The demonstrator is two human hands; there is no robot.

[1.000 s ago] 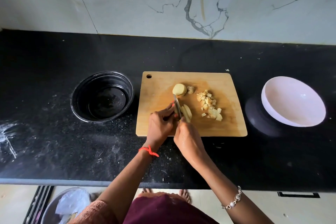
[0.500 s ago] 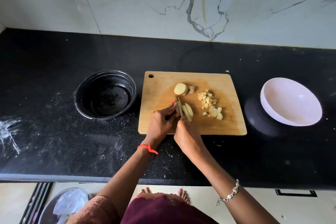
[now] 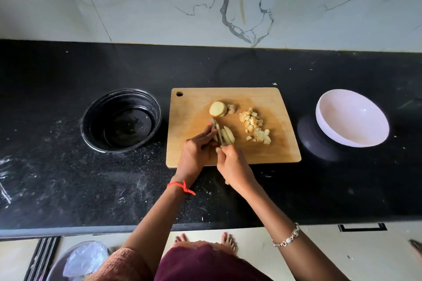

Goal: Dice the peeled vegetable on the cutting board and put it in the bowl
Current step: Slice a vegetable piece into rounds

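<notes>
Your left hand (image 3: 196, 151) curls fingertips on vegetable slices (image 3: 228, 136) mid cutting board (image 3: 269, 153), slices at hand's 2 o'clock. Your right hand (image 3: 234, 166) grips knife (image 3: 216, 129), blade across slices. At slices' 3 o'clock: diced pile (image 3: 254, 128), then bowl (image 3: 352, 118).

Light: soft, even, fairly bright
Glare: pale sheen on the black counter (image 3: 57, 178)
Edges: counter front bows, wide-angle
Focus: sharp throughout
</notes>
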